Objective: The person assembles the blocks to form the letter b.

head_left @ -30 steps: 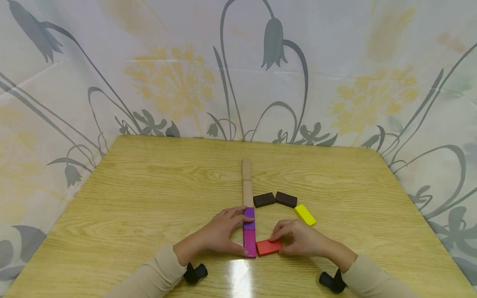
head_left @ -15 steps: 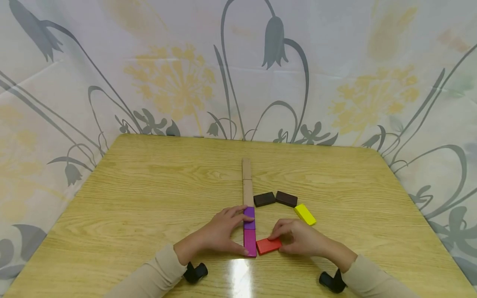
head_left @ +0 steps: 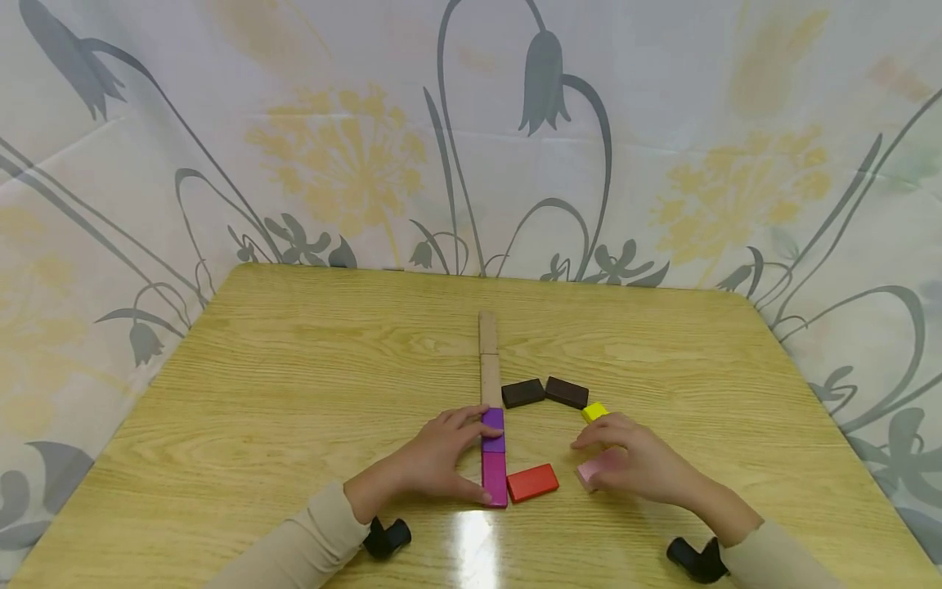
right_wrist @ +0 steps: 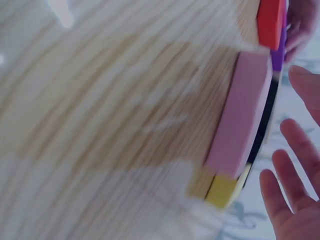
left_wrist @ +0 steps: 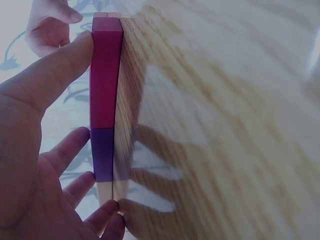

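My left hand (head_left: 434,460) rests against the line of blocks. Its thumb touches the magenta block (head_left: 495,478) and its fingertips the purple block (head_left: 493,429); in the left wrist view the fingers are spread fairly straight. Over a pink block (right_wrist: 240,115) hovers my right hand (head_left: 651,465), its spread fingers apart from the block in the right wrist view. That hand partly hides the pink block and the yellow block (head_left: 594,411) in the head view. A red block (head_left: 533,483) lies between the magenta and pink blocks, close to the magenta one.
Tan blocks (head_left: 489,360) extend the line toward the far edge of the wooden table (head_left: 309,360). Two dark blocks (head_left: 523,393) curve from the line toward the yellow one. A floral cloth (head_left: 353,164) hangs behind the table.
My right hand has let go of the red block and moved to the right, over the pink block, which now shows beneath it. The left hand stays in place.
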Available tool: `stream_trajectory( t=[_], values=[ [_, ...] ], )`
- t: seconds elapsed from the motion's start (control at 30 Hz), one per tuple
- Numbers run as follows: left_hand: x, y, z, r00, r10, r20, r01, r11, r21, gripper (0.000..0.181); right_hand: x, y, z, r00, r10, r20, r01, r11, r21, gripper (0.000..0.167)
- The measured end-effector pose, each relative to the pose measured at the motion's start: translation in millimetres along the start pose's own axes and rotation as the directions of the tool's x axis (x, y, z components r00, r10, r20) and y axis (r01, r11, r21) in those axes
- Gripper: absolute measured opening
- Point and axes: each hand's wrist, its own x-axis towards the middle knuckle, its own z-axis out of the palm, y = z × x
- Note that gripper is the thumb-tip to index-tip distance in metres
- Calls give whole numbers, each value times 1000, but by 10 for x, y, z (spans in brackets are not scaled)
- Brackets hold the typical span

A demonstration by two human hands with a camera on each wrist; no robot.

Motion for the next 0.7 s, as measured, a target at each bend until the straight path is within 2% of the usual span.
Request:
stream_trajectory(
  t=[0.1, 0.2, 0.43, 0.7],
  values=[
    [-3, 5, -4, 1000, -1, -2, 1, 1000, -1, 79, -96, 50, -46, 998, -12, -55, 7, 996, -90, 41],
    [-5, 9, -9, 1000, -2, -1, 2, 1000, -2, 79, -177, 89, -82, 996, 17, -88, -28, 992, -126, 45],
    [-4, 19, -11, 1000, -5, 5, 5, 1000, -4, 79, -272, 143, -141, 979, 204, -5, -204, 978, -46, 48],
    [-7, 16, -6, 1000, -7, 0, 7, 1000, -9, 79, -285, 221, -83, 988, 152, -16, -152, 988, 20, 45]
  ],
)
